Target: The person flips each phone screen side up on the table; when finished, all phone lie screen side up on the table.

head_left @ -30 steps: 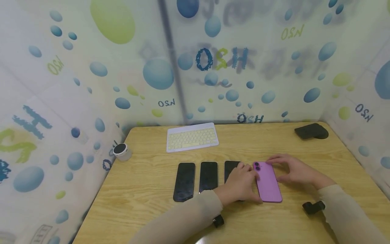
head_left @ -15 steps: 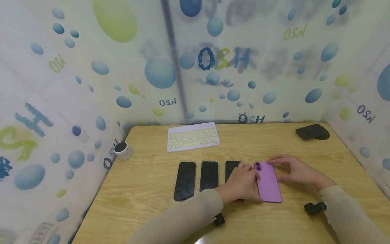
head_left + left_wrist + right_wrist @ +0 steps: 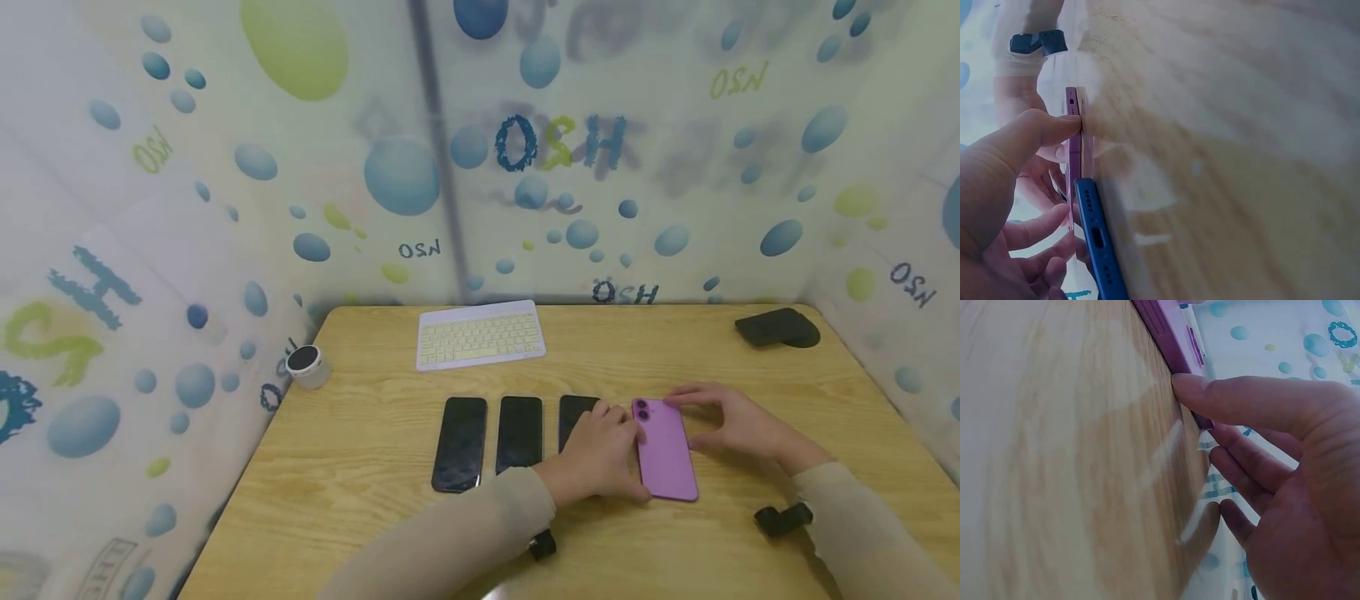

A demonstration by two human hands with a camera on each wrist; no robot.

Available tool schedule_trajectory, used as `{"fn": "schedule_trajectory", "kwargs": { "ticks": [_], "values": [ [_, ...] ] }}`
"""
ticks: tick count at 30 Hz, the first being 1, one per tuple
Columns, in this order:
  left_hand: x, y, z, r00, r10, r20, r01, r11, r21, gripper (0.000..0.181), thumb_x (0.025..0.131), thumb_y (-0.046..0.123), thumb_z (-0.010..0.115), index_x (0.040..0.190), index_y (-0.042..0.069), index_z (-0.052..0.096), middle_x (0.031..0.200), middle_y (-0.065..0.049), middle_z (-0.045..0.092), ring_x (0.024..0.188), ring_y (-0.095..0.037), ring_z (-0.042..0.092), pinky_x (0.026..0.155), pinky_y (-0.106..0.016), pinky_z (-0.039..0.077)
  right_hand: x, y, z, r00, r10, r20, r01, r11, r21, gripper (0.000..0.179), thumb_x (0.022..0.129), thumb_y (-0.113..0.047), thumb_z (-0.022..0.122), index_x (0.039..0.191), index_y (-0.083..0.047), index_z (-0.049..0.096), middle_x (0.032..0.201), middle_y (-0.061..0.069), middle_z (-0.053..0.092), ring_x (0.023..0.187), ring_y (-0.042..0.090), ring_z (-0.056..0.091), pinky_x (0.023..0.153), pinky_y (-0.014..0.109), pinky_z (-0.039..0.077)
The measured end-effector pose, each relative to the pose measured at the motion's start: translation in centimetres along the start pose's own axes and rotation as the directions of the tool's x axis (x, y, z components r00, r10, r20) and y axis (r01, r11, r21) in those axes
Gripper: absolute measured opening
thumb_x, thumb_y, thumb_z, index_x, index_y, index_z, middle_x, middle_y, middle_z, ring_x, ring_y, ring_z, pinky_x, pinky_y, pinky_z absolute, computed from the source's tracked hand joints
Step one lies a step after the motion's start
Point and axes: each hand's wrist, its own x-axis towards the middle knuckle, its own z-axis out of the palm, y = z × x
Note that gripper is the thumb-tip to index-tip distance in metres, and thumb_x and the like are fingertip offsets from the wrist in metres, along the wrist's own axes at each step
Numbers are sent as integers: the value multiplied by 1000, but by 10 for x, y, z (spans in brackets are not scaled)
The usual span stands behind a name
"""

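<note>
A pink smartphone [image 3: 667,454] lies back up on the wooden table, its two camera lenses at the top left corner. My left hand [image 3: 600,450] holds it from the left, thumb near the lower corner and fingertips by the upper side. From the right, my right hand [image 3: 738,425] grips the upper corner, thumb at the side edge [image 3: 1175,359] and fingers at the top. Partly under my left hand lies a dark phone [image 3: 576,412], whose blue bottom edge [image 3: 1100,237] shows in the left wrist view. Two more black phones, one in the middle [image 3: 519,433] and one leftmost [image 3: 460,442], lie alongside.
Behind the phones lies a white keyboard [image 3: 481,336]. A small white cylinder with a black top [image 3: 307,367] stands at the table's left edge. Flat black objects [image 3: 777,327] lie at the back right. Patterned curtains [image 3: 637,183] border the table at the back and sides.
The head view has shifted slightly, so everything sits a little further right in it. Both hands stay at the pink smartphone, which keeps its place beside the other phones.
</note>
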Motion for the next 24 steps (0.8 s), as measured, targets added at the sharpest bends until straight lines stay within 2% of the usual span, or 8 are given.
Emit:
{"fn": "schedule_trajectory", "kwargs": {
  "ticks": [8,16,21,24],
  "values": [
    [-1,0,-1,1000,-10,-1,10,1000,4,74,64,76,83,123,34,65,130,13,59,113,-8,45,90,-24,42,1,0,0,1000,26,2,-26,998,56,61,80,-14,86,138,-14,66,148,21,56,143,52,38,110,77,27],
    [-2,1,-2,1000,-12,6,13,1000,-11,75,65,75,84,124,32,66,131,12,59,112,-9,44,90,-24,42,3,-2,3,1000,-9,-14,8,996,-85,55,85,-11,82,139,-15,66,145,19,60,137,48,49,109,68,38],
    [-2,0,-2,1000,-3,-1,3,1000,24,74,67,75,82,125,33,66,130,12,60,109,-9,45,86,-23,41,3,-3,2,1000,-26,-18,24,996,-92,54,86,-11,82,137,-12,66,143,20,60,135,49,49,108,71,36],
    [-2,-1,-2,1000,-3,0,3,999,44,72,68,75,81,126,34,66,130,13,60,109,-8,44,86,-23,41,3,-3,2,998,-50,-32,46,990,-135,51,85,-14,83,134,-12,68,140,17,62,133,47,50,106,72,36]
  ]
}}
